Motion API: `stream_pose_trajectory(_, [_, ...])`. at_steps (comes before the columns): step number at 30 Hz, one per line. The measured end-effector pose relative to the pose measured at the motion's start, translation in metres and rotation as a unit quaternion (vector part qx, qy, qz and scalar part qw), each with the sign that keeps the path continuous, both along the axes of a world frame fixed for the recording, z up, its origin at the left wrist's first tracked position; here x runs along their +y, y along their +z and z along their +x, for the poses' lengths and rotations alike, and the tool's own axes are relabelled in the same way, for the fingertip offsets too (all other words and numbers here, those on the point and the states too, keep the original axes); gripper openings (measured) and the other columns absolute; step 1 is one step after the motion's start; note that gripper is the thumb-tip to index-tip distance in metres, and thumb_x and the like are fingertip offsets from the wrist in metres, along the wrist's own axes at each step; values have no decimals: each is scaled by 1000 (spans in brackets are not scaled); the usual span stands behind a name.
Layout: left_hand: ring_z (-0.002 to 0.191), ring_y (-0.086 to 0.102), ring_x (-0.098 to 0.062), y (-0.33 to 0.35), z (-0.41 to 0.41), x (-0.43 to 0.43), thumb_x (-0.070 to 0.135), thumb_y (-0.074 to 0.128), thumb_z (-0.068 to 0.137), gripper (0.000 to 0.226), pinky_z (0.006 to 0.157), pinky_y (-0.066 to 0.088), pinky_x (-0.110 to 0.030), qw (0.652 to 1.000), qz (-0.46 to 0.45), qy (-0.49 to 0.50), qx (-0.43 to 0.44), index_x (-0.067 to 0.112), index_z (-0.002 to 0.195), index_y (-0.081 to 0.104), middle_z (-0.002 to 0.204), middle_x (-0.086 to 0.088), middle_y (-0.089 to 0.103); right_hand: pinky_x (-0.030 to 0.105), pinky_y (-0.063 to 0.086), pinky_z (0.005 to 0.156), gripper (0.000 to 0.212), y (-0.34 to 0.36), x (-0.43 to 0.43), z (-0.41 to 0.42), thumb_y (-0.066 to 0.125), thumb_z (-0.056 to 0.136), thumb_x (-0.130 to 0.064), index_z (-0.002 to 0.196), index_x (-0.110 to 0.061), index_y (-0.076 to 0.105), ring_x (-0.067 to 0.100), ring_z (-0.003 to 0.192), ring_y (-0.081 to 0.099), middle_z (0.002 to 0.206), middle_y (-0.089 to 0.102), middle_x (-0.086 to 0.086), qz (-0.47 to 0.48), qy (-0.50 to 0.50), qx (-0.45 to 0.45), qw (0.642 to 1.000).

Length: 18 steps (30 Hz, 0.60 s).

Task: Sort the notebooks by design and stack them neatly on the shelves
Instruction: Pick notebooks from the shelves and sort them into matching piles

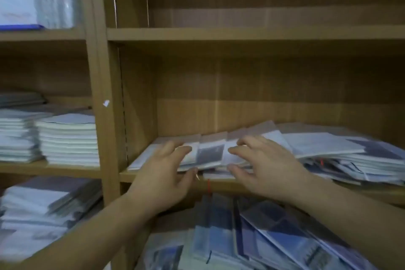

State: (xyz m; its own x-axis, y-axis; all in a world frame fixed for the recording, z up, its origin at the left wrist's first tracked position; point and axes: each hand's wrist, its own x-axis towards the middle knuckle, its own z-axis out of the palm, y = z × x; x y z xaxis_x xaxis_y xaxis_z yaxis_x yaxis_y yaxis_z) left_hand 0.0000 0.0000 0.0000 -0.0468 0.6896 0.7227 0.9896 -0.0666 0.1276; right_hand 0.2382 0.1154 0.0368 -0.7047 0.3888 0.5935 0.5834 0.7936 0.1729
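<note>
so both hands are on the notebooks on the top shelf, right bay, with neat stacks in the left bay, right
Not quite. In the head view the left hand and right hand are on the notebooks on the middle shelf of the right bay, not the top one; neat stacks are in the left bay.

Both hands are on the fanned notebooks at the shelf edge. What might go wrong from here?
The fanned notebooks under the left hand and right hand reach the shelf edge, so one may slip off. The loose pile beside them could slide into them, mixing designs.
</note>
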Motion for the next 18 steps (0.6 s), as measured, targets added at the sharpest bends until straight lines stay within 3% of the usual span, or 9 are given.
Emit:
stream_pose_trajectory(2, [142, 38, -17, 2, -24, 8, 66, 57, 90, 74, 114, 37, -32, 995, -85, 60, -6, 33, 153, 38, 156, 7, 38, 32, 36, 108, 64, 1, 7, -24, 35, 95, -72, 146, -36, 46, 18, 134, 46, 143, 50, -7, -35, -18, -63, 997])
stream_pose_trajectory(4, [146, 34, -17, 0, -41, 17, 75, 51, 87, 84, 116, 34, -32, 978, -180, 98, -30, 35, 157, 28, 161, 7, 33, 33, 30, 117, 78, -1, 16, -37, 17, 90, -82, 154, -40, 32, 18, 143, 37, 155, 41, -7, -74, -40, -112, 990])
stream_pose_trajectory(6, [132, 46, -14, -8, -50, 28, 81, 45, 85, 81, 107, 42, -29, 977, -185, 107, -7, 35, 152, 37, 147, 11, 49, 32, 34, 116, 89, -7, 28, -38, 1, 82, -87, 155, -44, 26, 15, 142, 39, 153, 44, -10, -73, -42, -113, 990])
stream_pose_trajectory(9, [108, 51, -8, -13, -58, 38, 86, 33, 84, 74, 87, 48, -26, 985, -123, 110, 45, 38, 138, 53, 116, 17, 55, 26, 34, 114, 82, -9, 42, -29, 4, 85, -85, 156, -47, 24, 10, 141, 40, 152, 45, -16, -63, -42, -121, 990])
stream_pose_trajectory(12, [94, 60, -13, -13, -56, 47, 74, 20, 92, 65, 74, 53, -30, 974, -104, 133, 151, 36, 125, 61, 108, 12, 61, 26, 29, 117, 70, -2, 45, -24, 25, 94, -76, 156, -42, 27, 7, 146, 33, 159, 36, -17, -83, -53, -142, 985])
stream_pose_trajectory(14, [81, 66, -18, -11, -49, 51, 59, 22, 100, 54, 60, 52, -32, 962, -74, 146, 217, 29, 120, 63, 101, 6, 65, 29, 31, 117, 64, 2, 43, -24, 30, 99, -68, 154, -36, 34, 8, 146, 33, 159, 37, -15, -72, -65, -155, 983])
stream_pose_trajectory(16, [78, 67, -19, -4, -48, 52, 47, 28, 106, 38, 58, 47, -31, 960, -88, 150, 218, 26, 125, 54, 103, 4, 66, 31, 37, 112, 56, 2, 44, -24, 29, 101, -63, 147, -34, 43, 8, 141, 40, 152, 46, -15, -50, -73, -154, 984])
stream_pose_trajectory(18, [74, 64, -17, 5, -49, 50, 42, 31, 108, 27, 61, 49, -30, 970, -107, 143, 165, 26, 122, 48, 103, 5, 67, 33, 44, 102, 50, 5, 44, -19, 26, 101, -62, 134, -34, 51, 8, 130, 50, 139, 55, -17, -29, -81, -150, 985])
